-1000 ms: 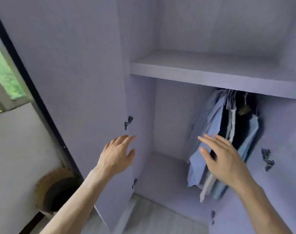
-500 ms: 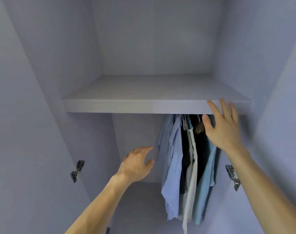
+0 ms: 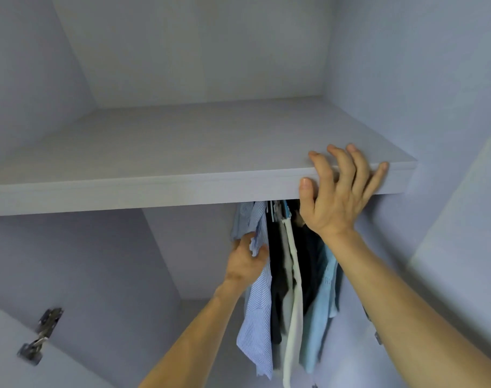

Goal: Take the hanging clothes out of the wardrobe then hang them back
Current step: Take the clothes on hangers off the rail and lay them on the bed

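Observation:
Several garments hang bunched under the wardrobe shelf (image 3: 182, 189): a blue striped shirt (image 3: 256, 317) on the left, a black garment (image 3: 278, 275), a white one (image 3: 293, 317) and a light blue one (image 3: 322, 303). My left hand (image 3: 247, 264) grips the striped shirt's upper part, fingers curled into the fabric. My right hand (image 3: 336, 191) rests on the shelf's front edge near its right end, fingers spread over the top, thumb on the edge face. The rail and hanger hooks are hidden behind the shelf.
The pale lilac wardrobe has an upper compartment above the shelf with bare walls. An open door with a metal hinge (image 3: 39, 334) is at the lower left. The right side wall (image 3: 434, 135) stands close to my right arm.
My left hand moved right and up from open air and took hold of the striped shirt. My right hand rose from the clothes' tops onto the shelf edge. The view tilted upward.

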Demonstrator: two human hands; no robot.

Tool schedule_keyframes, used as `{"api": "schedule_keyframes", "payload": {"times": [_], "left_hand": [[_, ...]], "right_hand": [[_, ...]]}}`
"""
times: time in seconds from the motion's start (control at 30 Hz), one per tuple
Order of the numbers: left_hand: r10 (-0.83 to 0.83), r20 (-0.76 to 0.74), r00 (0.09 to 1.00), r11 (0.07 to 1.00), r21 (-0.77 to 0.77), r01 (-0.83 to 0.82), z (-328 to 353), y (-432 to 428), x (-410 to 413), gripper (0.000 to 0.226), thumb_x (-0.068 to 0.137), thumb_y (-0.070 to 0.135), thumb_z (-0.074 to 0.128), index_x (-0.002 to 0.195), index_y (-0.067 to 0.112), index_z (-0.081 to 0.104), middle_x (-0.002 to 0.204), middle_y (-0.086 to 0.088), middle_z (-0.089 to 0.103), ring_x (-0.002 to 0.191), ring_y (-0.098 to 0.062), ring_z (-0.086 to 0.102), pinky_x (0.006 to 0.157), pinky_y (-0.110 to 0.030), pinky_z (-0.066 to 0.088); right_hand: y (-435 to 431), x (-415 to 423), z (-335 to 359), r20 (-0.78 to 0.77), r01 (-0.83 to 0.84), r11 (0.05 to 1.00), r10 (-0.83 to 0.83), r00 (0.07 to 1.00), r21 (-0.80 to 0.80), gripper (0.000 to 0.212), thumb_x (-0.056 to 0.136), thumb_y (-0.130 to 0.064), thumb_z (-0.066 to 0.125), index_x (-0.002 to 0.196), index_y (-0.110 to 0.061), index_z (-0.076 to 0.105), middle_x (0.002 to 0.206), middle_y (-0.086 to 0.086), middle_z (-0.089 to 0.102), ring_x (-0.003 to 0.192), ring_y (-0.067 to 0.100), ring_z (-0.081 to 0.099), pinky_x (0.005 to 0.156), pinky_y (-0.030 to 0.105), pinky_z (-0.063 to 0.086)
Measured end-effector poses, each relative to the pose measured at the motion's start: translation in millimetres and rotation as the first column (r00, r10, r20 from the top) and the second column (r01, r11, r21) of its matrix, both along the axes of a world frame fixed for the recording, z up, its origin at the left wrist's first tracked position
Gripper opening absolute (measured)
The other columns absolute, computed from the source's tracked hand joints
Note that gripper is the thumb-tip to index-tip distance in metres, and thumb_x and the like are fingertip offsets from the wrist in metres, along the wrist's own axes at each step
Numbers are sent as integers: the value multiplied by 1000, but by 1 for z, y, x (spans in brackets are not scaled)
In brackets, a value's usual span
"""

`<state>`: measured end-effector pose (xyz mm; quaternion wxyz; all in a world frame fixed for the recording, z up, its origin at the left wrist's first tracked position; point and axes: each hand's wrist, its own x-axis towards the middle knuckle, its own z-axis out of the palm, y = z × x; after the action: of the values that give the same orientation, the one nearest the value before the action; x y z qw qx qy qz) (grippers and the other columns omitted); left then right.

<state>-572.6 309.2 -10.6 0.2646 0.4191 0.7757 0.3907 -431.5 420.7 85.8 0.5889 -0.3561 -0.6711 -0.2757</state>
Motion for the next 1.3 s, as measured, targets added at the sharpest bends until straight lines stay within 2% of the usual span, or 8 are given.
{"api": "schedule_keyframes", "payload": {"times": [0.23, 0.4, 0.53, 0.63, 0.8, 0.93, 1.03, 1.3], "left_hand": [[47, 137, 989, 999, 20, -50, -11, 34, 23, 56, 101, 7, 37, 155, 17, 26, 88, 10, 49, 81, -12, 55, 80, -25, 44], [169, 153, 974, 977, 102, -186, 2, 27, 8, 48, 103, 15, 36, 151, 20, 34, 100, 3, 53, 97, -25, 61, 82, -26, 39], [228, 73, 971, 954, 185, -238, 10, 23, -10, 38, 102, 25, 46, 140, 20, 45, 71, 0, 58, 62, -16, 55, 66, -26, 43], [330, 87, 940, 911, 234, -341, 9, 15, -9, 24, 99, 24, 52, 120, 16, 43, 65, -1, 59, 62, -22, 59, 70, -38, 53], [277, 24, 961, 940, 202, -276, 5, 10, -7, 54, 102, 22, 45, 154, 23, 28, 65, 2, 56, 54, -13, 53, 63, -30, 48], [272, 14, 962, 935, 231, -268, 16, 13, -17, 50, 103, 20, 40, 153, 20, 34, 99, -11, 72, 56, -8, 54, 66, -26, 50], [278, -20, 960, 931, 253, -264, 23, 10, -21, 49, 103, 20, 39, 153, 21, 35, 84, -5, 68, 57, -15, 55, 68, -34, 57], [273, -65, 960, 934, 256, -248, -5, -30, -14, 51, 104, 23, 41, 154, 27, 31, 51, 5, 45, 40, -5, 36, 44, -20, 39]], "right_hand": [[0, 0, 1, 3, 15, 1000, -15, 1000, -16, 40, 96, -43, 41, 121, -24, 65, 127, 7, 62, 130, 30, 47, 114, 66, 16], [3, 0, -1, -17, 32, 999, -32, 999, 9, 39, 94, -42, 42, 119, -23, 66, 124, 7, 63, 129, 30, 49, 112, 67, 20], [3, -1, -1, -30, 28, 1000, -27, 999, 10, 38, 93, -42, 44, 117, -23, 66, 124, 7, 63, 130, 30, 48, 112, 68, 19], [0, -2, 1, -27, 13, 1000, -13, 1000, -9, 37, 94, -41, 44, 118, -23, 65, 125, 7, 61, 130, 30, 47, 113, 68, 17], [-3, 0, 0, -16, 8, 999, -9, 1000, -51, 38, 95, -42, 42, 119, -23, 64, 125, 8, 61, 131, 30, 46, 114, 67, 16], [-3, 1, 1, -15, 0, 998, -1, 1000, -58, 37, 95, -42, 42, 120, -23, 62, 125, 9, 61, 131, 31, 46, 114, 67, 16], [-4, 1, 2, -15, 0, 997, -2, 1000, -72, 38, 95, -43, 42, 120, -23, 63, 126, 9, 60, 132, 31, 45, 115, 67, 15], [-8, 5, 3, 1, -20, 994, 21, 1000, -112, 38, 97, -43, 41, 122, -23, 60, 129, 9, 58, 134, 31, 42, 115, 66, 13]]}}
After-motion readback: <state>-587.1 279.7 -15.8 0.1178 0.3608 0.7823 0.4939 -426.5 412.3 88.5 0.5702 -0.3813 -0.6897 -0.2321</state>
